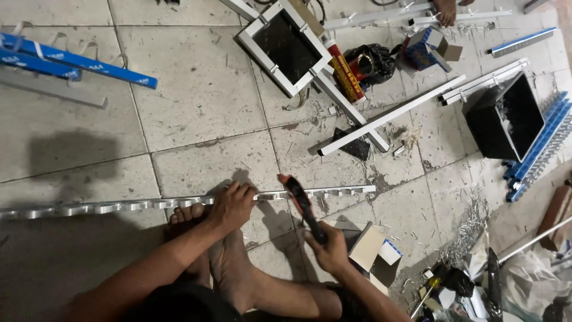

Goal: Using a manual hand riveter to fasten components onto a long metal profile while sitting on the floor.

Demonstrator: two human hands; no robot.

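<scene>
Sitting: a person is down on the tiled floor (196,89), bare feet out in front, seen from above.
Left hand: the left hand (231,206) is pressed down over a long notched aluminium strip (107,207), fingers curled on it, pinning it to the floor just beside the toes of one foot (182,216).
Right hand: the right hand (329,249) is closed around the dark handle of a red-tipped hand tool (301,201); the tool slants up and to the left, its red end meeting the strip just right of the left hand.
Strip: it lies flat across the floor from the left edge of view to a little past the tool, scalloped cut-outs along its near edge.
Near the right hand: a small open cardboard box (372,250) sits just beside the wrist.
Farther off: a white framed dark panel (285,46) lies tilted on the tiles, with crossed white profile bars (390,116) next to it, and a black open box (506,119) to the right.
Left side: blue-wrapped profiles (77,59) lie well apart from the hands.
Floor litter: metal shavings and offcuts are scattered over the tiles, thickest at the right.
</scene>
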